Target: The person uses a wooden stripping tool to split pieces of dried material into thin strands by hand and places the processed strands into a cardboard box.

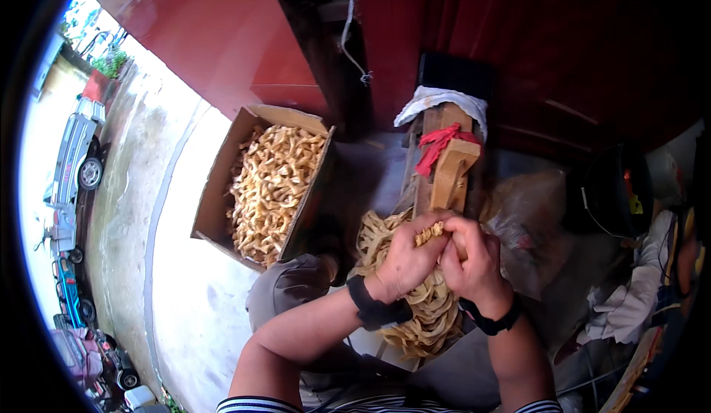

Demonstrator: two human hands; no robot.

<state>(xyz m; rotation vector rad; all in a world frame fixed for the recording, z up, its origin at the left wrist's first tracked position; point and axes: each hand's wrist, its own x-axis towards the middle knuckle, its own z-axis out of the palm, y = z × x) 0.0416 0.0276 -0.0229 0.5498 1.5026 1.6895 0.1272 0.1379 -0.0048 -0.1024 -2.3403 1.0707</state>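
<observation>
Well to the left of the left hand [404, 263] is a cardboard box [215, 217], nearly full of twisted tan pieces [278, 183]; a knock could spill them. Loose tan strips [426, 320] lie below the hands and could snag on a wrist. The left hand is closed on a folded tan strip [429, 234], which could unfold if the pinch loosens. The right hand [474, 261] curls against the left; whether it grips too, I cannot tell.

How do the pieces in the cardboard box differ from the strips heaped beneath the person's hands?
The boxed pieces look short and knobbly; the heaped strips look long and ribbon-like. The boxed pieces lie jumbled, while the heaped strips lie in loose loops. Both are yellowish tan.
</observation>
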